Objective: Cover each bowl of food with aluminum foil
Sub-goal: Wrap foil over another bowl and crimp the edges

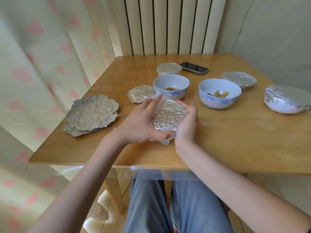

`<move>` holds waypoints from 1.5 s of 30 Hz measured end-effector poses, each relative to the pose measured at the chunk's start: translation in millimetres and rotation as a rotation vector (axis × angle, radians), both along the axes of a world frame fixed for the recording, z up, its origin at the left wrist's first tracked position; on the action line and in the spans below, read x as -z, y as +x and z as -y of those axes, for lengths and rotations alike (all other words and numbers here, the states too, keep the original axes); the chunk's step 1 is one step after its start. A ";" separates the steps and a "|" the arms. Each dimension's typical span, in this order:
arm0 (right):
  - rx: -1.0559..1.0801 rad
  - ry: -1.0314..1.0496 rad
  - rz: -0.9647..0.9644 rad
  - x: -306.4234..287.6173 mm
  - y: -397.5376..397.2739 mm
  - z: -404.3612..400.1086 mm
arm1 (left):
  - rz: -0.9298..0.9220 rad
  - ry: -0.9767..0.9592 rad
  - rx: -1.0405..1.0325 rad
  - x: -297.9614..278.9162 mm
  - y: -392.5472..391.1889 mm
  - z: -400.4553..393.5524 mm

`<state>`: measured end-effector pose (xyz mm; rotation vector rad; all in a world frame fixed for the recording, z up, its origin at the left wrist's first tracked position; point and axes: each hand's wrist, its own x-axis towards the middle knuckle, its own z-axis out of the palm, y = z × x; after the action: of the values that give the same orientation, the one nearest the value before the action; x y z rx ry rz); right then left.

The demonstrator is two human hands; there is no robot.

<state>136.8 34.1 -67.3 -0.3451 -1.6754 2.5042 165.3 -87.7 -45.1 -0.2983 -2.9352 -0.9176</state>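
A bowl wrapped in crinkled foil [169,115] sits near the table's front middle. My left hand [143,121] cups its left side, index finger raised. My right hand [186,121] curls round its right side, fingers on the foil rim. Behind it stand two uncovered white bowls with blue patterns holding food, one at the centre [171,86] and one to the right [219,93]. Foil-covered bowls stand at the back [168,68], the back right [239,79] and the far right [287,99]. A loose foil sheet [140,93] lies left of the centre bowl.
A stack of foil sheets [91,115] lies near the table's left edge. A dark phone [194,68] rests at the back. The wooden table [235,140] stands against a radiator, with a heart-print curtain on the left. My knees are under the front edge.
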 end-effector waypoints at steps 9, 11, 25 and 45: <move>0.006 0.239 0.010 3.0 -14.2 -36.3 | -0.111 0.516 -0.170 -5.3 -9.2 26.9; -0.084 0.286 -0.072 -6.1 -15.6 -33.7 | -0.079 0.571 -0.123 -3.3 -21.6 24.1; -0.372 0.429 -0.025 -7.3 -33.8 -22.0 | 0.092 0.784 -0.162 4.8 -42.4 7.7; -0.458 0.374 0.121 -1.6 -80.8 -36.5 | -0.219 1.165 -0.737 23.5 -17.1 -60.4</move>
<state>56.0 70.5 -65.8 -0.0801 -2.4563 2.3991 148.2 -27.3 -68.6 0.6269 -1.6139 -1.9377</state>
